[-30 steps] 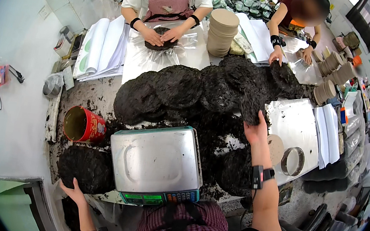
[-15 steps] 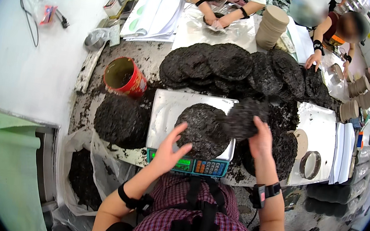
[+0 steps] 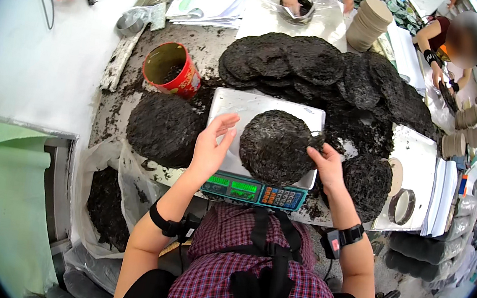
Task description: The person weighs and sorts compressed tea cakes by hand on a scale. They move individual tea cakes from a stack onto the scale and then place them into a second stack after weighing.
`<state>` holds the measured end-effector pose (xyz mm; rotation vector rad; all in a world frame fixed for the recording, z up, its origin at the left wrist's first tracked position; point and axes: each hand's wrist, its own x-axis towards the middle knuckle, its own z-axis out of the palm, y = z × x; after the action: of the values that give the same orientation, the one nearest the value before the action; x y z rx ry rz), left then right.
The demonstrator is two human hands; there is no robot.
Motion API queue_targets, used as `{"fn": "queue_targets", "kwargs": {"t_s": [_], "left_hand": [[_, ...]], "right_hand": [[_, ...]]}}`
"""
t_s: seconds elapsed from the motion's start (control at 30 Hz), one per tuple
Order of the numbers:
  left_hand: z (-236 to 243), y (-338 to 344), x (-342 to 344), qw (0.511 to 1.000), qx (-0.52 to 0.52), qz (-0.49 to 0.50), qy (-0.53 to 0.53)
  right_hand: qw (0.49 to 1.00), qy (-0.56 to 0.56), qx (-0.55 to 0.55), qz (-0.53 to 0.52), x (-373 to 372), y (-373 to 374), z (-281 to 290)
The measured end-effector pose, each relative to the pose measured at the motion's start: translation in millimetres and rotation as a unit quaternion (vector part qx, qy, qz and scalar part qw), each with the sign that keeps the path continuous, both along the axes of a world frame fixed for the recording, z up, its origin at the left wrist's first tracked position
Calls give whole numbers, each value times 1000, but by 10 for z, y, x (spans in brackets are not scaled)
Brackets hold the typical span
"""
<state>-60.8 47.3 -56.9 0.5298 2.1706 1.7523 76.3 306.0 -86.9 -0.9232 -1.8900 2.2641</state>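
A round, dark, rough-surfaced cake of pressed dried leaf-like stuff (image 3: 277,148) lies on the silver pan (image 3: 225,109) of a digital scale. At its right edge my right hand (image 3: 328,166) pinches a small ragged dark scrap (image 3: 316,140); whether the scrap is joined to the cake I cannot tell. My left hand (image 3: 214,146) hovers over the pan's left side, fingers stretched and holding nothing. Below the pan, the scale's teal front panel (image 3: 252,192) shows lit green displays and a keypad.
Similar cakes are piled behind the scale (image 3: 314,63), with others left (image 3: 163,131) and right (image 3: 368,186). A red tin (image 3: 186,77), a metal ring (image 3: 402,206) and a plastic bag of dark flakes (image 3: 87,190) stand around. Co-workers' hands (image 3: 292,4) work across the table.
The dark, blurred cake that my right hand held above the scale is no longer apart from the one on the pan. Now that hand pinches only a scrap. My left hand has drawn off the cake.
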Motion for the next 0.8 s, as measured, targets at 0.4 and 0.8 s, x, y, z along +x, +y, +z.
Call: {"fn": "queue_targets", "kwargs": {"t_s": [0.4, 0.8], "left_hand": [[-598, 768, 668, 855, -280, -259, 350], [-590, 1140, 760, 912, -241, -231, 236]], "right_hand": [[923, -10, 384, -19, 222, 29, -339], [948, -68, -204, -236, 328, 441, -320]]}}
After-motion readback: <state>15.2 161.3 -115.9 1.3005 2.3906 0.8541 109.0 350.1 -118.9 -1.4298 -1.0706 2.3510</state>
